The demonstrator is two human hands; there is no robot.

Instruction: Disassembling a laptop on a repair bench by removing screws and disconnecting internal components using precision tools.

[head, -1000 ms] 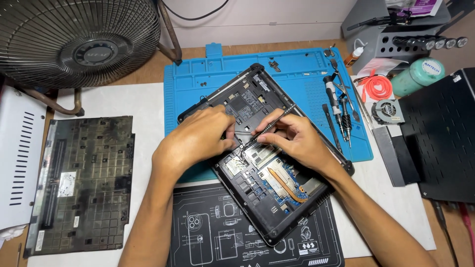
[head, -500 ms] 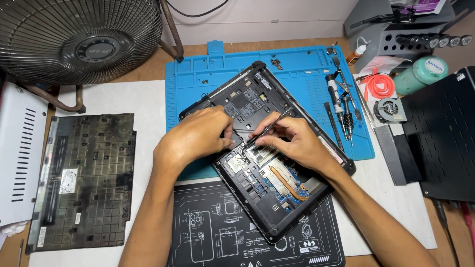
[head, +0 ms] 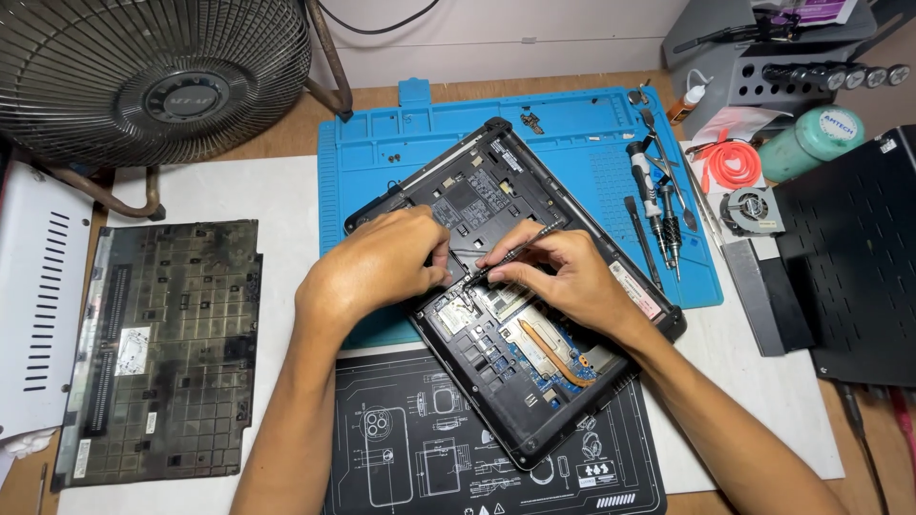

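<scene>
An opened black laptop base point(head: 496, 381) lies diagonally across a blue work mat point(head: 572, 133) and a black printed mat point(head: 401, 448), its circuit board and copper heat pipe exposed. My left hand point(head: 377, 267) rests on the board's middle, fingertips pinched on a small part or cable. My right hand point(head: 563, 277) holds a thin metal tool point(head: 515, 253) like a pen, its tip pointing down at the board right beside the left fingertips.
A dusty black bottom cover point(head: 157, 348) lies at the left beside a white vented panel point(head: 38, 305). A fan point(head: 153, 76) stands at the back left. Screwdrivers point(head: 654, 205), a small cooling fan point(head: 749, 210), a green bottle point(head: 811, 143) and a black perforated panel point(head: 854, 257) sit at the right.
Both hands stay over the board's middle; the tool tip and left fingertips have shifted only slightly. The laptop has not moved.
</scene>
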